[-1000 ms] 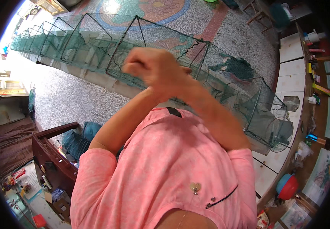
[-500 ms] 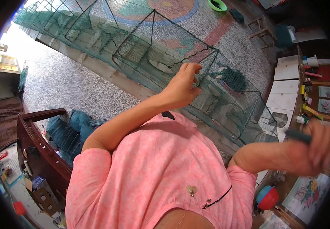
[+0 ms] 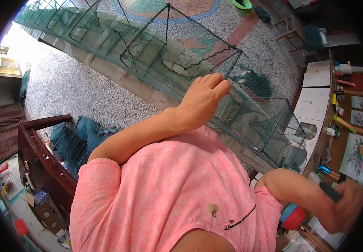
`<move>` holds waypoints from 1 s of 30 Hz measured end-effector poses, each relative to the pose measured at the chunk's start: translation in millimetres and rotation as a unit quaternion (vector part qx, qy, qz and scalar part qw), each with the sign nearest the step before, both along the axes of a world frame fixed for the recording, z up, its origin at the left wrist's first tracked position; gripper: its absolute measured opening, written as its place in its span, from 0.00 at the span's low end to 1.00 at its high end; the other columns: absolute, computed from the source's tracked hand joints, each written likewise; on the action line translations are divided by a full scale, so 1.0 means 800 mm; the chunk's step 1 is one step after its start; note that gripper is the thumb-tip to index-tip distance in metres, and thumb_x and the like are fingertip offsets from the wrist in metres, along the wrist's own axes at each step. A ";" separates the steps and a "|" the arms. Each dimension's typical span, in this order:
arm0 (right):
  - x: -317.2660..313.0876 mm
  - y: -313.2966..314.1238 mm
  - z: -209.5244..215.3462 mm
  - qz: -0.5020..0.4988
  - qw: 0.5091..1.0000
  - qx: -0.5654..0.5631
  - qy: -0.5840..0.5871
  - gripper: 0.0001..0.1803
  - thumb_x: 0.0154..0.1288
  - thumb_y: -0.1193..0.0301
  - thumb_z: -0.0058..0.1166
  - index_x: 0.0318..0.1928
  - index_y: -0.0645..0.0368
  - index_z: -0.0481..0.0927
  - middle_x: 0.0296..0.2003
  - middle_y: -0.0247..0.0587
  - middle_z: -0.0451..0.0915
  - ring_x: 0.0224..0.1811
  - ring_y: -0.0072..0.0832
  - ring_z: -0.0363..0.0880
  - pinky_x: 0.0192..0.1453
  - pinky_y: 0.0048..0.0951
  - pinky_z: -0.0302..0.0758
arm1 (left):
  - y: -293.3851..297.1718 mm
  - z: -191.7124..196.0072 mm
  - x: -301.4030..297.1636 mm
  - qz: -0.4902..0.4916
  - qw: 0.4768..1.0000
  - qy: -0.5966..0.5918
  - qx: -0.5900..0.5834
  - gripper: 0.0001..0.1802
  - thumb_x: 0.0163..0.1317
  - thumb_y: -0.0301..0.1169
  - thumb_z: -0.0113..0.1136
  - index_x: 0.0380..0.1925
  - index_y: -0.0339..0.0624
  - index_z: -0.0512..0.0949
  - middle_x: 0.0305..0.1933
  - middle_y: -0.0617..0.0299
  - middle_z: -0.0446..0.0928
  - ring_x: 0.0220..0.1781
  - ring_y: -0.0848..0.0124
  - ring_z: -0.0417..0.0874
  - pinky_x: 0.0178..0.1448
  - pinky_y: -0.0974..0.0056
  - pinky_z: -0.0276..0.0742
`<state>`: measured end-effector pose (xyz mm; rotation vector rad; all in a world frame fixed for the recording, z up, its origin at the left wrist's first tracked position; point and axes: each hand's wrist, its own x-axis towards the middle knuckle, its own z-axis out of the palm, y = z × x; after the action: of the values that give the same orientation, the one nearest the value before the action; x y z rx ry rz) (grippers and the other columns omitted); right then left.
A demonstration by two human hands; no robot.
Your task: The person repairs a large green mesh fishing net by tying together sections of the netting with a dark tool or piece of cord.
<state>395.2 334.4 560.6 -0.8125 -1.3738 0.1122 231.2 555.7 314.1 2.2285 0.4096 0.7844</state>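
This looks like a home, with its patterned speckled floor, white cabinets and floral picture.

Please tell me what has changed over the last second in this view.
The right hand, first in front of the left hand, has swung out rightward and back, with a dark object in its grasp. The left hand, then mostly hidden, now shows plainly over the green net. The net still stretches across the floor.

The left hand (knuckles up) is near green netting.
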 end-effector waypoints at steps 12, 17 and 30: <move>-0.011 0.165 -0.218 -0.201 0.822 -0.463 -0.265 0.05 0.56 0.75 0.59 0.35 0.57 0.83 0.30 0.37 0.75 0.36 0.34 0.74 0.39 0.32 0.71 | -0.001 -0.012 -0.003 0.069 0.997 -0.036 0.024 0.11 0.46 0.21 0.62 0.30 0.42 0.71 0.38 0.55 0.68 0.42 0.55 0.72 0.45 0.57 0.69; -0.013 0.173 -0.247 -0.215 0.826 -0.436 -0.284 0.04 0.55 0.74 0.60 0.33 0.58 0.80 0.30 0.37 0.76 0.37 0.36 0.74 0.40 0.34 0.71 | 0.005 -0.018 -0.002 0.068 0.995 -0.051 -0.058 0.14 0.45 0.23 0.65 0.33 0.40 0.73 0.40 0.53 0.69 0.45 0.54 0.72 0.48 0.57 0.70; -0.031 0.194 -0.299 -0.211 0.871 -0.441 -0.048 0.08 0.55 0.75 0.61 0.35 0.60 0.76 0.32 0.36 0.74 0.34 0.29 0.73 0.36 0.29 0.71 | 0.020 -0.029 -0.006 0.071 0.957 0.058 -0.275 0.24 0.49 0.35 0.70 0.46 0.38 0.77 0.43 0.56 0.69 0.42 0.67 0.75 0.46 0.64 0.74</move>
<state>370.4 489.3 321.6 -1.8899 -1.1769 0.3766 226.7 572.0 291.2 1.7367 0.7525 0.5271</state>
